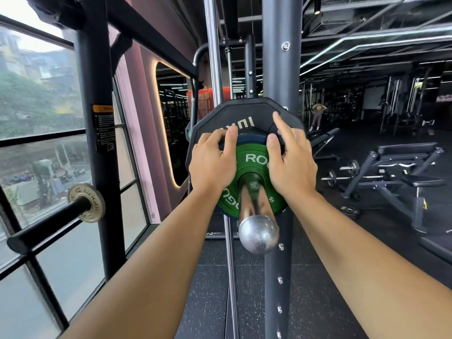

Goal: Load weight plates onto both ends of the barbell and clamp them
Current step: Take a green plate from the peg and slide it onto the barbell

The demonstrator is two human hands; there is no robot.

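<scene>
The chrome steel barbell sleeve point(256, 211) points straight toward the camera, its rounded end cap nearest. Threaded on it, from far to near, sit a large black many-sided rubber plate point(247, 113), a thin blue plate point(252, 138) of which only the top rim shows, and a small green round plate with white lettering point(253, 160). The left hand point(211, 160) lies on the left edge of the green plate, fingers curled over its rim and touching the black plate behind. The right hand point(288, 160) covers the right edge, thumb on the green face and forefinger stretched flat against the black plate. Both hands are spread about the plate's width, pressing rather than gripping; judging by this, the green plate is being seated flush against the stack so no gap remains for a clamp to close on. No clamp shows on the bare sleeve, so that step looks still to come. At left, a small grey metal plate point(89, 204) hangs on a black storage peg point(49, 222) of the rack.
</scene>
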